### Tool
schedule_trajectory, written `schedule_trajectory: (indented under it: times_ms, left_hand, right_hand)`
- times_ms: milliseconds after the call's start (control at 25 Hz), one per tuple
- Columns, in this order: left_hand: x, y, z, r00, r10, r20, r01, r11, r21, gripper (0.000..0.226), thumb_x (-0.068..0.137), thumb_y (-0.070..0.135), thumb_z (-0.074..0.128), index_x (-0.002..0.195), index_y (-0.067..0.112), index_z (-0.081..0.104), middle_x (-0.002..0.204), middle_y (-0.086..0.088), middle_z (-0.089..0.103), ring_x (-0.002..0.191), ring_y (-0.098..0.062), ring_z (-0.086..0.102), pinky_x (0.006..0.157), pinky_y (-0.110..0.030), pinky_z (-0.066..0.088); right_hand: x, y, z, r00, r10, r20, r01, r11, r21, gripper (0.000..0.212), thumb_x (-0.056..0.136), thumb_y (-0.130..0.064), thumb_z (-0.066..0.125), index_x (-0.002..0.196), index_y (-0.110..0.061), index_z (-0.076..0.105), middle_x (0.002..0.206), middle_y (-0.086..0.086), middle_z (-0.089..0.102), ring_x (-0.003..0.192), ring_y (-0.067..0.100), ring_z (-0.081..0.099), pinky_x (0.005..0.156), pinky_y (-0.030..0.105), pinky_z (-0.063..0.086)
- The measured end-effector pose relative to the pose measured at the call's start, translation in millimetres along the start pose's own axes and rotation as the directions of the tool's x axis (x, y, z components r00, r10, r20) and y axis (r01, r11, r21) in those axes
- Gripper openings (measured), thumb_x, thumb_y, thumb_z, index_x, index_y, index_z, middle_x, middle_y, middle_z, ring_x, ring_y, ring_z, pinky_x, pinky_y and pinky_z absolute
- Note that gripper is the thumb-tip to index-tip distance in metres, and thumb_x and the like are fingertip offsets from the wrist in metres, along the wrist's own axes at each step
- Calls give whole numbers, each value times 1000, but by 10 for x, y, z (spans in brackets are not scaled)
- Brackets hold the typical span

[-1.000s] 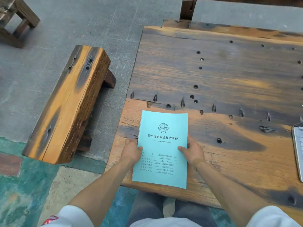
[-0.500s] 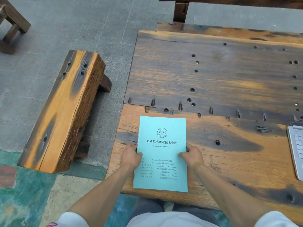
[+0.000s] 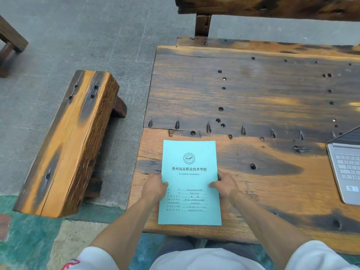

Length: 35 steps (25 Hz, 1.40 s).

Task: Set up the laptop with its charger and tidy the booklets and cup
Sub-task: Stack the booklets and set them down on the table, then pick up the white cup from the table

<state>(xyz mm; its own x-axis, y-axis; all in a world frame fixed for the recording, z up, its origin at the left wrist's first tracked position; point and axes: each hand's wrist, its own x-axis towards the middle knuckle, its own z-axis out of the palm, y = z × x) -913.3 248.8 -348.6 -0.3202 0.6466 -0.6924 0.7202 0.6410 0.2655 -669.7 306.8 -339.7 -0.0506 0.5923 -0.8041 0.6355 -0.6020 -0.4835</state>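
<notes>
A light blue booklet [image 3: 190, 164] with a round emblem and printed lines lies near the front left corner of the wooden table [image 3: 253, 90]. My left hand [image 3: 153, 187] grips its left edge, thumb on the cover. My right hand [image 3: 225, 184] grips the right edge the same way. An open silver laptop [image 3: 345, 168] shows partly at the right border, keyboard towards me. No cup or charger is in view.
A thick wooden bench [image 3: 66, 145] stands on the grey floor left of the table. Another bench [image 3: 272, 6] runs along the table's far side. The corner of a further wooden piece [image 3: 9, 43] sits at the far left.
The view has shifted left to right, so more of the laptop shows. Both hands stay on the booklet's edges and the booklet stays in about the same spot.
</notes>
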Motion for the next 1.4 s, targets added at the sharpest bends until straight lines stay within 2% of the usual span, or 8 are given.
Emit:
schedule_trajectory:
  times_ms: [80, 200, 360, 440, 600, 760, 1040, 1400]
  left_hand:
    - [-28, 20, -17, 999, 24, 26, -26, 997, 67, 33, 94, 26, 57, 125, 13, 57, 129, -9, 49, 103, -24, 60, 84, -33, 47]
    - [-102, 36, -43, 999, 22, 45, -27, 994, 109, 36, 92, 26, 58, 126, 15, 54, 130, -9, 46, 98, -21, 58, 78, -31, 47]
    - [-273, 88, -175, 997, 69, -32, -57, 953, 299, 40, 89, 35, 56, 126, 18, 56, 129, -6, 46, 110, -23, 55, 89, -38, 49]
    - [-343, 143, -295, 982, 174, -75, -143, 941, 306, 49, 89, 43, 56, 132, 21, 52, 133, -5, 47, 118, -23, 51, 96, -41, 45]
    - [-431, 366, -465, 943, 319, -94, -282, 917, 282, 76, 89, 62, 50, 150, 21, 34, 158, -1, 29, 140, -23, 36, 112, -45, 34]
    - [-632, 682, -442, 839, 529, -124, -442, 797, 412, 82, 88, 71, 41, 154, 27, 23, 162, 2, 19, 149, -21, 16, 121, -45, 14]
    - [-1162, 1455, -188, 711, 690, -135, -567, 676, 470, 85, 84, 80, 33, 154, 34, 20, 164, 5, 15, 151, -19, 10, 122, -46, 6]
    - [-2294, 2811, 730, 484, 875, 4, -741, 407, 534, 88, 82, 82, 31, 154, 34, 19, 163, 4, 16, 150, -20, 12, 122, -47, 10]
  right_hand:
    - [-80, 14, -16, 999, -47, -3, 47, 996, -70, 48, 82, -9, 60, 127, -26, 56, 123, 4, 59, 101, 20, 62, 84, 33, 52]
    - [-240, 80, -35, 995, -95, 25, 97, 981, -165, 51, 84, -11, 58, 132, -28, 52, 120, -2, 65, 99, 16, 62, 77, 29, 50]
    - [-465, 125, -169, 987, -155, -27, 137, 928, -347, 51, 89, -25, 62, 138, -28, 49, 132, 0, 61, 99, 13, 56, 83, 29, 46]
    - [-572, 124, -306, 972, -211, -105, 127, 846, -519, 63, 89, -39, 60, 147, -24, 38, 145, 4, 49, 118, 21, 54, 95, 33, 45]
    - [-762, 159, -648, 919, -340, -200, 146, 765, -627, 75, 88, -54, 55, 151, -23, 28, 157, 0, 31, 144, 23, 26, 114, 42, 30]
    - [-1002, 243, -1032, 872, -415, -261, 110, 684, -721, 81, 86, -69, 44, 153, -31, 20, 162, -4, 15, 150, 22, 4, 119, 47, 14]
    - [-1631, 950, -1744, 773, -476, -419, 79, 728, -681, 88, 75, -83, 34, 151, -45, 11, 164, -8, 2, 150, 22, -9, 118, 50, 2]
    - [-2800, 2664, -2705, 618, -311, -722, -135, 863, -487, 87, 79, -82, 32, 152, -40, 13, 164, -5, 6, 150, 26, -5, 117, 54, 6]
